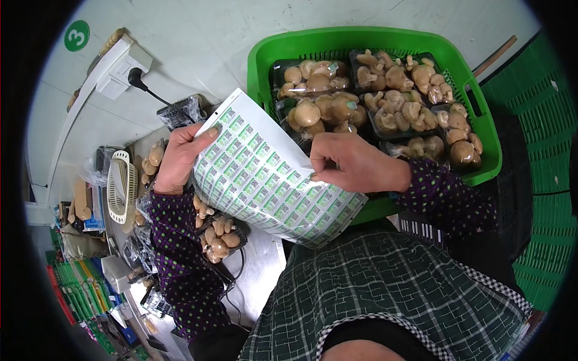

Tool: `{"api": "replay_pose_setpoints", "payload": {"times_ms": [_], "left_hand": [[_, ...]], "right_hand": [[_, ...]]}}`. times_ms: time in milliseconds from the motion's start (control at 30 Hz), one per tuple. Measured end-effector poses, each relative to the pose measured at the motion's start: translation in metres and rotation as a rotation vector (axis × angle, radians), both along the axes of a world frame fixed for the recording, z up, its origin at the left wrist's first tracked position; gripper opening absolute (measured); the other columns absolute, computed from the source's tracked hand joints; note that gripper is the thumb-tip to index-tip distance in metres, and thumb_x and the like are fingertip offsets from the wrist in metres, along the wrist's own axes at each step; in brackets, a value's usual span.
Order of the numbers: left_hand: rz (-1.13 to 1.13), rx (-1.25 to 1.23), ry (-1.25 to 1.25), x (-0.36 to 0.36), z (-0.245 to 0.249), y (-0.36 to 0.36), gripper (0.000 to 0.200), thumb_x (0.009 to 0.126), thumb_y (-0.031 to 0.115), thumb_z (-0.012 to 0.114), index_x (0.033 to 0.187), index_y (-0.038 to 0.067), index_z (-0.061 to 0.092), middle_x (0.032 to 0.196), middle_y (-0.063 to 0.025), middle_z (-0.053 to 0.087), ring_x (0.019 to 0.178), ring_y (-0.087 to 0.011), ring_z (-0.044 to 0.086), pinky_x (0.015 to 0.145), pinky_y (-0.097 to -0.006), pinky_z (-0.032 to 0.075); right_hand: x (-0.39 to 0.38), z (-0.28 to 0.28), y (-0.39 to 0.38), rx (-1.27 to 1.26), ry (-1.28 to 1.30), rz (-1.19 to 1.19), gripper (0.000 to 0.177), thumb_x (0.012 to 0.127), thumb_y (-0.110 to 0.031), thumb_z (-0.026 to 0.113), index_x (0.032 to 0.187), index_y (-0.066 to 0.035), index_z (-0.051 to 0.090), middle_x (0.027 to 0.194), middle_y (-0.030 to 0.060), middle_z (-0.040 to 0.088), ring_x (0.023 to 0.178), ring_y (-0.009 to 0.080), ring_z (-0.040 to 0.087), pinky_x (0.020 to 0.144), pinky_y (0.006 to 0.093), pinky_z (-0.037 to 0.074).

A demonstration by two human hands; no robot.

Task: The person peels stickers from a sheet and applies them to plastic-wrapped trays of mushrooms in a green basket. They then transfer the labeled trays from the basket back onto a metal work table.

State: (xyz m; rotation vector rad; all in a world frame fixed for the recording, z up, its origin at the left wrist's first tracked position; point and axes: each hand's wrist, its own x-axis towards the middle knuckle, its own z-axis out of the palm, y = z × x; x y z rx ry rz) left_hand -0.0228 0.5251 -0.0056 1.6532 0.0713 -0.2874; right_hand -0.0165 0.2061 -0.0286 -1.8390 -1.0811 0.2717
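My left hand [180, 157] grips the left edge of a large white sheet of green-and-white stickers [265, 174], held tilted in front of me. My right hand [352, 162] rests on the sheet's right part, with thumb and fingertips pinched at a sticker near its upper edge. Just beyond the sheet stands a green plastic basket [481, 114] filled with several wrapped trays of brown mushrooms [385, 96]; some trays carry a small green sticker.
A metal table [265, 265] under my left arm carries loose packs of mushrooms [220, 237], a white fan-like device [122, 186] and cables. A wall socket with a black plug [135, 77] sits upper left. Green crates [542, 180] stand at the right.
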Motion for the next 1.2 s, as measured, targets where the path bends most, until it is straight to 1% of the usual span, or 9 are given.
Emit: {"api": "replay_pose_setpoints", "payload": {"times_ms": [433, 500, 600, 700, 767, 800, 967, 1033, 1200], "left_hand": [[0.132, 0.147, -0.040, -0.006, -0.004, 0.005, 0.026, 0.091, 0.014, 0.060, 0.106, -0.007, 0.065, 0.087, -0.0055, 0.068, 0.073, -0.0075, 0.060, 0.068, -0.0212, 0.047], [0.216, 0.167, -0.049, -0.015, -0.003, 0.012, 0.027, 0.091, 0.014, 0.059, 0.106, -0.007, 0.064, 0.088, -0.0055, 0.068, 0.074, -0.0081, 0.061, 0.068, -0.0210, 0.047], [0.208, 0.062, -0.012, -0.021, -0.008, 0.028, 0.027, 0.091, 0.015, 0.059, 0.106, -0.006, 0.064, 0.089, -0.0061, 0.068, 0.074, -0.0087, 0.062, 0.068, -0.0207, 0.047], [0.186, 0.033, -0.045, -0.015, -0.017, 0.037, 0.027, 0.092, 0.015, 0.059, 0.106, -0.006, 0.064, 0.089, -0.0067, 0.069, 0.073, -0.0088, 0.062, 0.067, -0.0201, 0.046], [0.137, 0.058, -0.032, -0.011, -0.003, 0.022, 0.026, 0.092, 0.016, 0.059, 0.106, -0.006, 0.065, 0.088, -0.0056, 0.069, 0.072, -0.0073, 0.061, 0.066, -0.0194, 0.046], [0.141, 0.087, -0.039, -0.011, 0.001, 0.017, 0.025, 0.092, 0.015, 0.059, 0.105, -0.005, 0.064, 0.088, -0.0049, 0.069, 0.072, -0.0064, 0.060, 0.066, -0.0188, 0.046], [0.206, 0.010, -0.127, -0.014, 0.002, 0.019, 0.023, 0.091, 0.013, 0.060, 0.104, -0.005, 0.066, 0.087, -0.0059, 0.069, 0.071, -0.0066, 0.061, 0.066, -0.0198, 0.047], [0.228, -0.063, -0.127, -0.015, 0.008, 0.015, 0.023, 0.091, 0.012, 0.059, 0.106, -0.005, 0.065, 0.089, -0.0078, 0.070, 0.073, -0.0080, 0.062, 0.066, -0.0210, 0.048], [0.291, 0.003, -0.235, -0.024, 0.021, 0.020, 0.021, 0.090, 0.011, 0.061, 0.105, -0.003, 0.067, 0.089, -0.0056, 0.070, 0.075, -0.0078, 0.061, 0.070, -0.0220, 0.047]], "right_hand": [[0.011, -0.008, -0.020, -0.043, -0.370, -0.110, 0.013, 0.076, -0.004, 0.069, 0.084, -0.005, 0.059, 0.082, 0.0063, 0.058, 0.073, 0.0187, 0.059, 0.063, 0.0300, 0.048], [0.022, 0.002, -0.055, 0.090, 0.032, -0.303, 0.009, 0.078, -0.004, 0.068, 0.081, -0.003, 0.059, 0.081, 0.0020, 0.059, 0.070, 0.0122, 0.058, 0.060, 0.0261, 0.047], [0.020, 0.003, -0.097, -0.277, 0.541, -0.416, 0.007, 0.081, -0.004, 0.065, 0.080, 0.000, 0.060, 0.069, -0.0015, 0.058, 0.059, 0.0048, 0.054, 0.054, 0.0198, 0.044], [0.003, -0.015, -0.092, -0.398, 0.662, -0.347, 0.014, 0.078, -0.012, 0.068, 0.083, -0.001, 0.061, 0.069, 0.0072, 0.063, 0.060, 0.0153, 0.061, 0.055, 0.0298, 0.049], [-0.004, -0.056, -0.082, -0.532, -0.251, -0.312, 0.019, 0.075, -0.017, 0.069, 0.078, -0.002, 0.058, 0.070, 0.0131, 0.063, 0.065, 0.0288, 0.064, 0.059, 0.0406, 0.050], [-0.003, -0.048, -0.075, -0.744, -0.221, -0.385, 0.021, 0.072, -0.021, 0.068, 0.075, -0.004, 0.056, 0.072, 0.0153, 0.062, 0.072, 0.0366, 0.062, 0.064, 0.0477, 0.048], [0.024, -0.006, -0.070, -0.536, 0.082, -0.422, 0.030, 0.074, -0.025, 0.075, 0.089, -0.005, 0.057, 0.072, 0.0105, 0.062, 0.068, 0.0231, 0.063, 0.061, 0.0334, 0.049], [0.014, -0.001, -0.044, 0.043, 0.472, -0.240, 0.031, 0.075, -0.022, 0.077, 0.090, -0.004, 0.057, 0.081, 0.0063, 0.062, 0.073, 0.0123, 0.060, 0.063, 0.0266, 0.047], [0.027, -0.003, -0.009, 0.139, 0.534, -0.189, 0.020, 0.079, -0.004, 0.070, 0.086, -0.003, 0.051, 0.077, -0.0008, 0.055, 0.076, 0.0056, 0.053, 0.065, 0.0222, 0.044]]}}
